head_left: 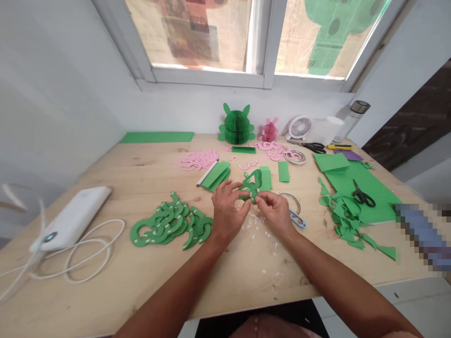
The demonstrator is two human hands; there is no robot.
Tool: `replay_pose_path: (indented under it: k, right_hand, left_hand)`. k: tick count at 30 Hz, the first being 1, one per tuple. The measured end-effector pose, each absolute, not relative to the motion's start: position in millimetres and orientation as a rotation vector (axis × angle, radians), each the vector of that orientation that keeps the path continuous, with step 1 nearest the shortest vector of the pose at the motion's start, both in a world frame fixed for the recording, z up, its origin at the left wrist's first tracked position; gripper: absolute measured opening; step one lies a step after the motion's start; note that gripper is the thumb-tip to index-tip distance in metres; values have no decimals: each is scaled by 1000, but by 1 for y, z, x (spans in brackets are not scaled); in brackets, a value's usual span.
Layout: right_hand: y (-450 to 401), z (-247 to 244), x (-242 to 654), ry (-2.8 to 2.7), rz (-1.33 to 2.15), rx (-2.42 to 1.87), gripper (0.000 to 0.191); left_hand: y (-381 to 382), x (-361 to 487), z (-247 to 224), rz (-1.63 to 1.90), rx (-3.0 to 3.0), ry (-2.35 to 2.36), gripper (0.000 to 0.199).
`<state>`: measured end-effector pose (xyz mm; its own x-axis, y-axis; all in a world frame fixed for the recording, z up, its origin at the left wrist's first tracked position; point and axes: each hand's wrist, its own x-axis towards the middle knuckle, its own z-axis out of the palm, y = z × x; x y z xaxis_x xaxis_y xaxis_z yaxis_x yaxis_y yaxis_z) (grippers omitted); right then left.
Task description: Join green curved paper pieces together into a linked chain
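Both hands meet over the middle of the wooden table (148, 286), at a green paper cutout (254, 180) with curved edges and openings. My left hand (230, 209) pinches its lower left part between thumb and fingers. The fingertips of my right hand (275, 211) close on its lower right edge, nearly touching the left thumb. Left of my left hand lies a heap of green curved paper pieces (171, 220) with small white strips on them. Small white paper bits (259, 218) are scattered beneath and between the hands.
A blue-handled cutter (298, 218) and a tape roll (293, 202) lie beside my right hand. Green scraps (347, 218) and black scissors (362, 193) are at the right. Pink cutouts (199, 160) and a green paper figure (237, 126) stand farther back. A white power bank (72, 218) sits left.
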<state>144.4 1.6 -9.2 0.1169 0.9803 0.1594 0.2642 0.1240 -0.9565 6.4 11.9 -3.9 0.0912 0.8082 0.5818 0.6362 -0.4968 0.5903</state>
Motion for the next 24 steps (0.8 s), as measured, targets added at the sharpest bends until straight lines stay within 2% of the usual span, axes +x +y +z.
replay_pose_path:
  k: [4, 14, 24]
  right_hand:
    - [3, -11, 144, -1318, 884, -1342, 22]
    - [4, -14, 146, -1301, 906, -1350, 20]
    - [5, -17, 145, -1284, 973, -1345, 21]
  left_hand:
    - [9, 7, -3, 1419, 2358, 1433, 4]
    - [10, 7, 1, 1397, 2617, 1448, 10]
    - [11, 7, -1, 1360, 2632, 1424, 10]
